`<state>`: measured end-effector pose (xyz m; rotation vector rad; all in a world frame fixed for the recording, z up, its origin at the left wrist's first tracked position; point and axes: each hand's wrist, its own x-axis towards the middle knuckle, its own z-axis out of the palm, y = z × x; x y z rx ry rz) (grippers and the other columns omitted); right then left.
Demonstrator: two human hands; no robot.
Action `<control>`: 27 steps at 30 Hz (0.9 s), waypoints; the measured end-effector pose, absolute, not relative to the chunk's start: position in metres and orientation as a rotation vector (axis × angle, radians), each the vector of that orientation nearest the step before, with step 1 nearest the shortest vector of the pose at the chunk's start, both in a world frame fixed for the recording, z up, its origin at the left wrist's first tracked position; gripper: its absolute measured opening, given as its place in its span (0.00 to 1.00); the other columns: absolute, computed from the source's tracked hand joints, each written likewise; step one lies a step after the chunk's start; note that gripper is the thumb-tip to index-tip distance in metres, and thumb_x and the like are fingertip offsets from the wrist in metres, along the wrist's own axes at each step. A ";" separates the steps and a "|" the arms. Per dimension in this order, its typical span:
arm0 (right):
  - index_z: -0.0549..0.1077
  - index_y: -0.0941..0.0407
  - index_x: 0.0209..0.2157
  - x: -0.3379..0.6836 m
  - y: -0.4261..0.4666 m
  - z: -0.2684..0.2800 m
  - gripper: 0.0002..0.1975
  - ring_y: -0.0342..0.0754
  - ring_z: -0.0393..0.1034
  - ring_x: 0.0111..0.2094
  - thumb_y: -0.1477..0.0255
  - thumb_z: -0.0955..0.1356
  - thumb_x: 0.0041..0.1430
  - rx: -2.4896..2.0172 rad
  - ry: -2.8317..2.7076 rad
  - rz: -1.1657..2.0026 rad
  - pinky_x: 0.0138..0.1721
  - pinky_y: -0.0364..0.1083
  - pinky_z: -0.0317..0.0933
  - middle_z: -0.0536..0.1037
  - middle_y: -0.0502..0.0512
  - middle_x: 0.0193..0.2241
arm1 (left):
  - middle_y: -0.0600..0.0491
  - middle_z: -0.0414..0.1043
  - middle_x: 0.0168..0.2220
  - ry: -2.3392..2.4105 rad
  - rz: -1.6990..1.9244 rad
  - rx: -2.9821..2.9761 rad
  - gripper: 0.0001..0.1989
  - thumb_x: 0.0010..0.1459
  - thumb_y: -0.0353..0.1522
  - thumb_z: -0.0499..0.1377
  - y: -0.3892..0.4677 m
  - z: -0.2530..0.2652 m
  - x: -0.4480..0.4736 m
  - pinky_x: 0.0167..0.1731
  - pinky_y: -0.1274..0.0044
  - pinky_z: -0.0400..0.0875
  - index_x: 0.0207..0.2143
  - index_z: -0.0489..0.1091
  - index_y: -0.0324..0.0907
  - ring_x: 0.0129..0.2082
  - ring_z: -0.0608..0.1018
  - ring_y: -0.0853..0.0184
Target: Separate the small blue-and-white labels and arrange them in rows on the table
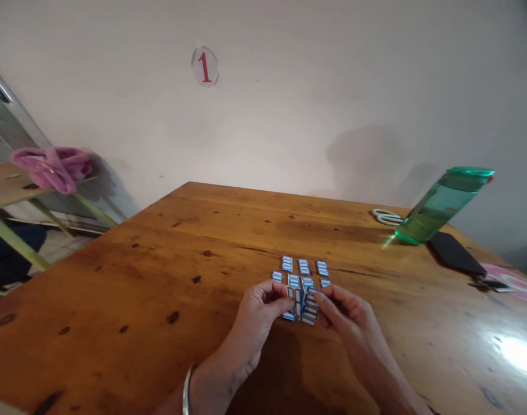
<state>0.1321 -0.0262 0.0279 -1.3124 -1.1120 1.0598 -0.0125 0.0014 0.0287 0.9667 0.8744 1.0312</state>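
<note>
My left hand (257, 317) pinches a small blue-and-white card (294, 296) between thumb and fingers. Close beside it, my right hand (354, 317) is closed on another blue-and-white card (310, 305), tilted, possibly with more than one piece in the grip. The edges of the two held cards meet or overlap. Just beyond my fingers, several similar cards lie in rough rows, among them a back-left card (287, 264), a back-middle card (304, 267) and a back-right card (322, 268). My hands partly cover the nearer ones.
The wooden table (151, 276) reaches a white wall. A green water bottle (440, 207) leans at the right, near a white cable (387, 217), a black flat object (454, 253) and a pink round mat (514, 281). Pink cloth (53, 166) lies on a side table (4, 187).
</note>
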 end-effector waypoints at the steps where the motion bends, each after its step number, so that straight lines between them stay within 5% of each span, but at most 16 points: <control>1: 0.68 0.58 0.19 0.131 -0.027 0.030 0.16 0.39 0.51 0.18 0.60 0.69 0.46 -1.325 -1.119 1.048 0.19 0.40 0.47 0.61 0.45 0.15 | 0.57 0.68 0.20 0.862 1.021 0.953 0.05 0.38 0.30 0.64 0.001 0.030 -0.012 0.29 0.80 0.60 0.19 0.69 0.39 0.23 0.66 0.72; 27: 0.66 0.54 0.22 0.121 -0.046 0.041 0.13 0.43 0.58 0.21 0.64 0.61 0.57 -1.386 -1.437 0.791 0.23 0.40 0.54 0.65 0.48 0.18 | 0.58 0.65 0.20 0.916 1.010 0.963 0.12 0.33 0.31 0.67 -0.002 0.030 -0.008 0.25 0.79 0.60 0.20 0.66 0.39 0.21 0.65 0.73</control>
